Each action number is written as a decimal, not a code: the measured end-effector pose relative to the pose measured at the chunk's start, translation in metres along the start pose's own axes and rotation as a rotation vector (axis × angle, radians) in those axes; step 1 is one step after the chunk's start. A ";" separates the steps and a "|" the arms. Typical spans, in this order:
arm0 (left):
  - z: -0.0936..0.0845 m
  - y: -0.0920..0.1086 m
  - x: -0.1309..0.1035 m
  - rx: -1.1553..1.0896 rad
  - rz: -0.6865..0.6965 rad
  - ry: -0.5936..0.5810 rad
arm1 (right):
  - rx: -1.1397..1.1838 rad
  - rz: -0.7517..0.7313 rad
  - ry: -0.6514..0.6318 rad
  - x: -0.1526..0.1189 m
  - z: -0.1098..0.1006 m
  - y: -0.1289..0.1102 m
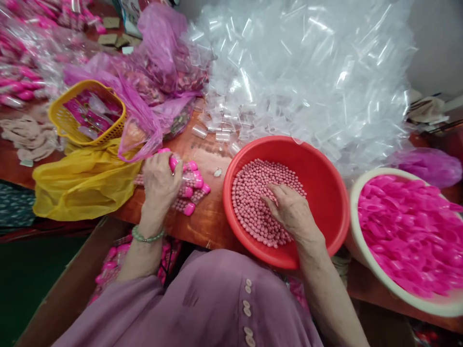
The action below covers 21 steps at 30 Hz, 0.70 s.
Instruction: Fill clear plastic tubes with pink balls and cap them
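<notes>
Right hand touches pink beads; left hand perhaps grips a tube.

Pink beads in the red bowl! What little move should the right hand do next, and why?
Probably the right hand should curl and scoop some pink beads from the red bowl: it is down at them, while the left hand is on pink-capped tubes that seem to hold similar beads.

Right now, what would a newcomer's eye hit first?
Probably the red bowl, right of centre, right hand in its pink beads. Behind it, a heap of clear plastic; right of it, a pale tub of pink parts. The left hand is at pink-capped tubes, left of the bowl.
</notes>
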<state>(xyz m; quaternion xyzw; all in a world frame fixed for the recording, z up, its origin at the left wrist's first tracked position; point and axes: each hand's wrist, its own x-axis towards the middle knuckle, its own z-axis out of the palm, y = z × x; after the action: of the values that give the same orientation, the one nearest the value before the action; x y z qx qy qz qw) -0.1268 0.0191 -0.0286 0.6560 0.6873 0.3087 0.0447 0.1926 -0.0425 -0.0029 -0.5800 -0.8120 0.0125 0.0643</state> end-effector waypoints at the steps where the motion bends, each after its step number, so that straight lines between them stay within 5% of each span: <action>1: 0.004 -0.004 0.001 0.078 0.006 0.014 | -0.004 0.000 -0.025 0.001 0.000 0.000; 4: 0.024 0.007 0.009 0.136 0.078 -0.022 | -0.037 0.004 -0.082 0.002 0.001 -0.001; 7: 0.056 0.038 0.028 0.070 0.138 -0.198 | -0.081 0.010 -0.108 0.003 0.001 0.000; 13: 0.117 0.083 0.065 0.142 -0.127 -0.386 | -0.095 0.027 -0.163 0.004 0.000 -0.001; 21: 0.131 0.087 0.064 0.100 -0.054 -0.457 | -0.100 0.034 -0.227 0.005 -0.001 -0.002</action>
<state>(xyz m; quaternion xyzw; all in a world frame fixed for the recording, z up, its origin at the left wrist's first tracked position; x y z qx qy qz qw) 0.0017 0.1214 -0.0698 0.6915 0.6911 0.1167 0.1749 0.1889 -0.0382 -0.0011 -0.5910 -0.8037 0.0388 -0.0573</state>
